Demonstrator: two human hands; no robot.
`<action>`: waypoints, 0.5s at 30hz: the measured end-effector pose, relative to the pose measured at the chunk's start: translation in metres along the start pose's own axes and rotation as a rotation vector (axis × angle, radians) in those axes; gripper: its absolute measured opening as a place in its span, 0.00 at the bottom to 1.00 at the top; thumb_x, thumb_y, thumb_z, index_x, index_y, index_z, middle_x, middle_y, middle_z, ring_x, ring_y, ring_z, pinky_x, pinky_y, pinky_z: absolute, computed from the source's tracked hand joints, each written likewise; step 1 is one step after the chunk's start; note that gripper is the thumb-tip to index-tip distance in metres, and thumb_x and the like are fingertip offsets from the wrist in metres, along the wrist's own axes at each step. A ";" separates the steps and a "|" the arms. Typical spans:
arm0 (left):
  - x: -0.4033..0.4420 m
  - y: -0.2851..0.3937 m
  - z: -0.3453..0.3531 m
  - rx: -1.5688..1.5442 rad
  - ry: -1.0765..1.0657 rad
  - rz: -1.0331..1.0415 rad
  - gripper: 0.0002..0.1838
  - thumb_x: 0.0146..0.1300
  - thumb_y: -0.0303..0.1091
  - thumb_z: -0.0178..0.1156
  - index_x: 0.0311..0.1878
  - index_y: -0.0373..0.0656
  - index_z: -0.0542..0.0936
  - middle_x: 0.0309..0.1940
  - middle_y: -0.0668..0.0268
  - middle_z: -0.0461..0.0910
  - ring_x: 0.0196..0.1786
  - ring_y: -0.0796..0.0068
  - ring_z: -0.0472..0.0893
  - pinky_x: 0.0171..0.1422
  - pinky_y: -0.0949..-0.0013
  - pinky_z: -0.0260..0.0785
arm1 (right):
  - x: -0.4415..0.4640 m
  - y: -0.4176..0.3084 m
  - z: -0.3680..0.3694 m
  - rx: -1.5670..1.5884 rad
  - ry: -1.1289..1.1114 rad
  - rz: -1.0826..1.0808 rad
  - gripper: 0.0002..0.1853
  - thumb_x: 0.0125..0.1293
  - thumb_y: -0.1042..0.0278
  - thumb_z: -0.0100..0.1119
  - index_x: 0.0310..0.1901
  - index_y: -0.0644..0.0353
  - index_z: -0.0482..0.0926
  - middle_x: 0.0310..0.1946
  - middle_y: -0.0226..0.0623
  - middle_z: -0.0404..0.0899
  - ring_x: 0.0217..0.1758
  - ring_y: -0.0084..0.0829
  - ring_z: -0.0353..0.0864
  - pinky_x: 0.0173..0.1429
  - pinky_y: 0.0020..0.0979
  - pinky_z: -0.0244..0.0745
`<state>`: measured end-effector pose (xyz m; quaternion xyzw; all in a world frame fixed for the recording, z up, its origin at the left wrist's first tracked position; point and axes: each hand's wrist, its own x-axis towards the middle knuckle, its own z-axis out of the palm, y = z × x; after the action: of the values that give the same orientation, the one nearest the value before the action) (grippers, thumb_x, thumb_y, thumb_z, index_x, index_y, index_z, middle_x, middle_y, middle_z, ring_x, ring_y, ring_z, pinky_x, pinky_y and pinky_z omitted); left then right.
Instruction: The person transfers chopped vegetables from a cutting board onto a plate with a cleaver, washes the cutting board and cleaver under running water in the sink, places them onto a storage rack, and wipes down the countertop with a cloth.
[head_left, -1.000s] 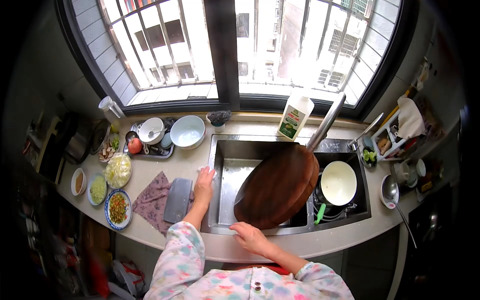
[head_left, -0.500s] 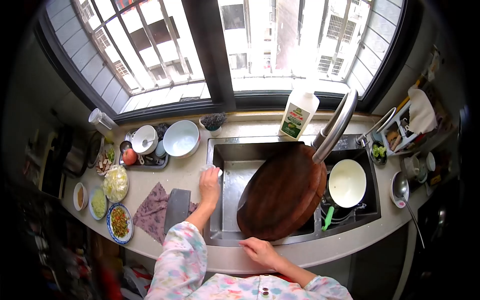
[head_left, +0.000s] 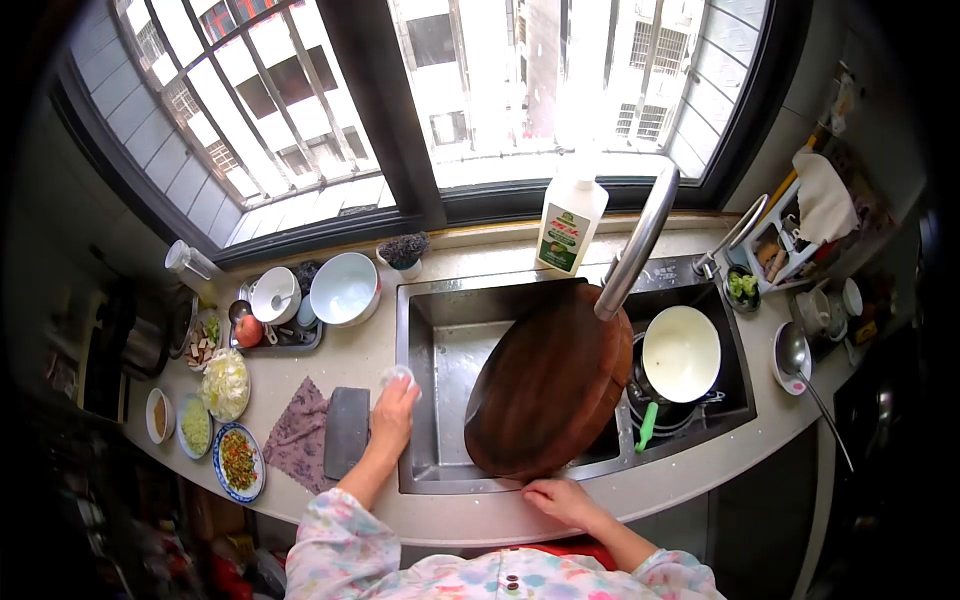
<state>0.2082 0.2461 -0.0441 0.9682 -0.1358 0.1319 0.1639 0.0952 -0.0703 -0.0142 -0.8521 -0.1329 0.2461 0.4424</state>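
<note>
My left hand [head_left: 392, 415] is closed on a crumpled white wad [head_left: 397, 377], tissue or thin cloth, pressed on the counter beside the sink's left rim. At the sink's front rim [head_left: 470, 487] rests my right hand [head_left: 563, 502], fingers curled together; what they hold, if anything, I cannot make out. Just beyond it, a thick round wooden cutting board [head_left: 545, 385] leans tilted in the steel sink, under the faucet [head_left: 640, 245]. Left of my left hand lie a grey flat block [head_left: 347, 432] and a patterned purple cloth [head_left: 298, 435].
Right of the board, a cream pot [head_left: 681, 353] and a green handle [head_left: 647, 427] sit in the second basin. A white bottle [head_left: 572, 225] stands behind the sink. Plates of chopped food [head_left: 239, 460] and a tray with bowls [head_left: 290, 343] occupy the left counter. A ladle [head_left: 792, 350] lies right.
My left hand with the white wad has slid toward me along the sink's left side. My right hand has shifted right along the front rim. The whole view has moved slightly.
</note>
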 end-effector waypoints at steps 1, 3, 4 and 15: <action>-0.011 0.002 -0.004 -0.041 -0.004 -0.041 0.15 0.50 0.18 0.52 0.43 0.38 0.78 0.50 0.53 0.75 0.55 0.52 0.73 0.58 0.59 0.67 | -0.003 0.000 -0.010 -0.010 0.015 0.047 0.12 0.60 0.60 0.54 0.38 0.57 0.81 0.35 0.42 0.81 0.38 0.42 0.80 0.44 0.37 0.74; -0.023 -0.005 -0.012 -0.142 -0.019 -0.114 0.15 0.49 0.17 0.52 0.42 0.38 0.78 0.49 0.53 0.76 0.53 0.53 0.74 0.58 0.59 0.67 | -0.005 -0.001 -0.033 -0.010 0.048 0.180 0.13 0.58 0.60 0.52 0.36 0.59 0.80 0.33 0.45 0.80 0.37 0.48 0.78 0.43 0.40 0.73; -0.016 -0.009 -0.020 -0.110 0.043 -0.154 0.17 0.49 0.16 0.52 0.43 0.38 0.78 0.50 0.52 0.74 0.55 0.52 0.72 0.59 0.59 0.66 | -0.006 0.008 -0.042 0.009 0.153 0.203 0.13 0.59 0.61 0.51 0.37 0.60 0.80 0.31 0.45 0.80 0.34 0.45 0.79 0.39 0.38 0.74; -0.020 0.085 0.038 -1.193 -0.267 -1.349 0.39 0.54 0.43 0.64 0.66 0.40 0.59 0.60 0.53 0.66 0.64 0.56 0.63 0.65 0.47 0.53 | 0.091 0.002 -0.176 0.581 0.760 0.101 0.40 0.58 0.53 0.60 0.65 0.66 0.53 0.62 0.50 0.59 0.61 0.37 0.65 0.54 0.33 0.70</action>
<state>0.1714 0.1598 -0.0611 0.6039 0.3958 -0.1972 0.6631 0.2669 -0.1522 0.0429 -0.7282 0.1541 -0.0347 0.6669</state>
